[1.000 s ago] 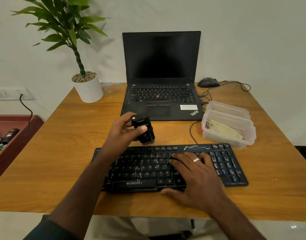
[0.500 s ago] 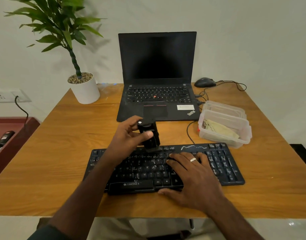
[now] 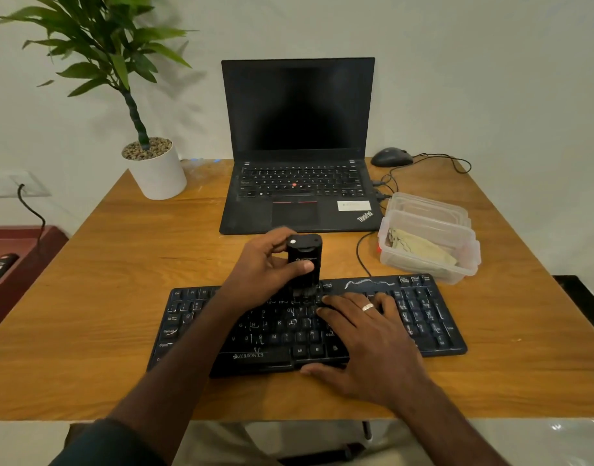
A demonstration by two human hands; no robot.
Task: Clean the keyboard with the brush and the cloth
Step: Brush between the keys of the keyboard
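Gripping brush: left hand, bristles seemingly on keyboard far edge | right hand fingers spread flat on keys

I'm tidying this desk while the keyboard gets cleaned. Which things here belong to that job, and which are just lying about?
Belongs to the job:
- black keyboard, under both hands
- black brush, gripped upright by the left hand
- cloth in the clear plastic box
- right hand, resting flat on the keys

Just lying about:
- laptop
- mouse
- potted plant
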